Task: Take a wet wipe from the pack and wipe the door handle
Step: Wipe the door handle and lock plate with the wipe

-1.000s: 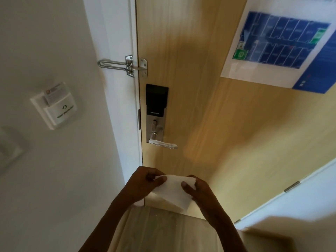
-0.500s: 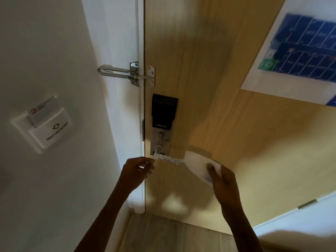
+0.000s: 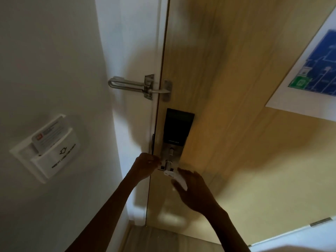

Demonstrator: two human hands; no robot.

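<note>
Two bare arms reach up toward the pale wooden door [image 3: 236, 88]. The right hand [image 3: 195, 190] is spread over the lever of the silver metal door handle [image 3: 168, 165], fingers fanned out and only loosely curled, with the white wet wipe [image 3: 179, 179] pressed beneath the palm and fingers. A crumpled strip of the wipe shows between the thumb side of that hand and the handle's spindle, and it touches the lever there; most of the lever itself is hidden under hand and wipe. The picture is blurred around the fingers, so how firmly the wipe is gripped is hard to judge.

The left hand [image 3: 145, 166] sits just beside the handle's backplate, at the door's latch edge, with its fingers curled in together. I cannot tell whether anything is pinched between them.

Directly above the handle is the black rectangular electronic lock panel [image 3: 178, 127], and higher still, a silver swing-bar door guard [image 3: 140, 87] spans the gap between the white door frame [image 3: 134, 51] and the door. On the white wall to the left, a white key-card power switch [image 3: 47, 150] holds a card in its slot. A blue evacuation floor plan [image 3: 316, 70] hangs toward the door's upper right corner.
</note>
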